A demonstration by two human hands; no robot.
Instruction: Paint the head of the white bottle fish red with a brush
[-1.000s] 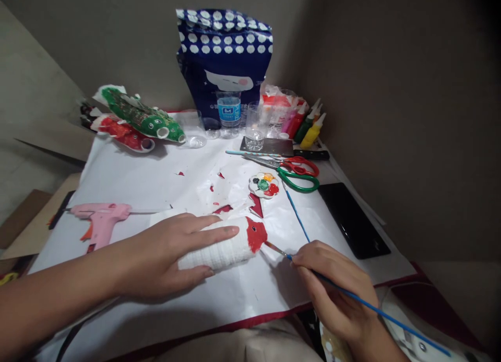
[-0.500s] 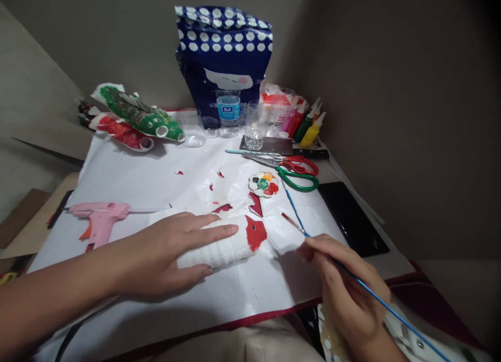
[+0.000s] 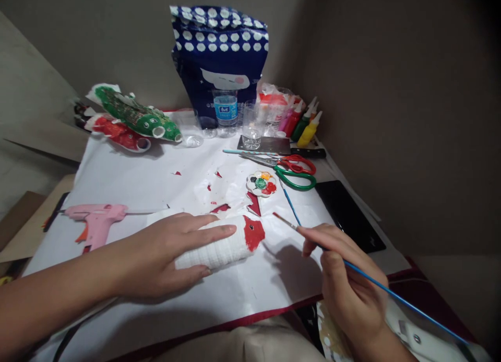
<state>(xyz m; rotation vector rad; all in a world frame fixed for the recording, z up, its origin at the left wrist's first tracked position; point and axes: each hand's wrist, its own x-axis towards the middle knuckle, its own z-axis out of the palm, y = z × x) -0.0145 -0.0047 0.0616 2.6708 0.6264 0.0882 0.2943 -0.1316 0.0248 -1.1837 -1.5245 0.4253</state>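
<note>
A white, ribbed, cloth-wrapped fish shape (image 3: 219, 251) lies on the covered table, its right end painted red with a small dark spot like an eye. My left hand (image 3: 176, 252) is wrapped over its left part, thumb at the near side and fingers along the top, hiding that end. In my right hand (image 3: 346, 281) a thin blue paintbrush (image 3: 395, 295) is pinched. Its red-tinted tip hovers just right of the painted end, apart from it. Beyond the fish shape is a flower-shaped paint palette (image 3: 261, 184) with green, red, orange and black paint.
A pink glue gun (image 3: 97, 218) lies left. Two painted fish (image 3: 136, 114), a blue bag (image 3: 223, 54), plastic cups (image 3: 226, 111) and paint bottles (image 3: 307, 129) line the back. Scissors (image 3: 295, 178), a cleaver (image 3: 270, 144), another brush (image 3: 290, 202) and a black phone (image 3: 350, 215) are right.
My right hand has shifted slightly, bringing the brush tip leftward, nearer the red end. My left hand stays in place on the fish shape. The whole view has moved a little.
</note>
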